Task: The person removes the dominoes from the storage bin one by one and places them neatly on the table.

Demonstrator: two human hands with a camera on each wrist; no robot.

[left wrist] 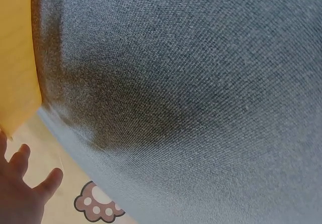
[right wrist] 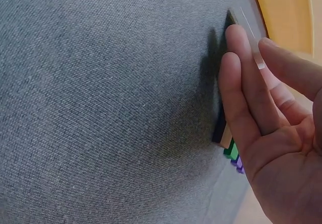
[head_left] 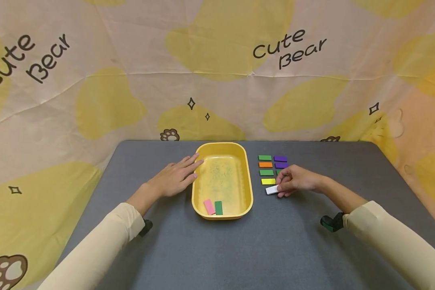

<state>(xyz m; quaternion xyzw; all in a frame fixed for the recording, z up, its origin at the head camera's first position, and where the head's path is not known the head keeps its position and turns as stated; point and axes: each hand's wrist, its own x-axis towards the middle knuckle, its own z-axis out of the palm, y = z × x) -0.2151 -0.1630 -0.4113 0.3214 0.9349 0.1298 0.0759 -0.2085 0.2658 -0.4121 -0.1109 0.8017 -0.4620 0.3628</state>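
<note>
My right hand (head_left: 296, 181) pinches a small white rectangular tile (head_left: 271, 190) between thumb and fingers, low over the table at the near end of a group of coloured tiles. In the right wrist view that tile (right wrist: 250, 25) shows edge-on past the fingertips. My left hand (head_left: 175, 176) rests at the left rim of a yellow plastic tub (head_left: 249, 181), its fingers extended over the edge. Inside the tub, near the front, lie a pink tile (head_left: 209, 207) and a dark green tile (head_left: 218, 208).
Right of the tub, tiles lie in two columns: green (head_left: 264, 158), orange (head_left: 265, 164), another green (head_left: 266, 172) and yellow (head_left: 268, 181), beside purple ones (head_left: 280, 159). My right hand partly hides the second column. A patterned cloth (head_left: 217, 92) hangs behind the grey table (head_left: 217, 257).
</note>
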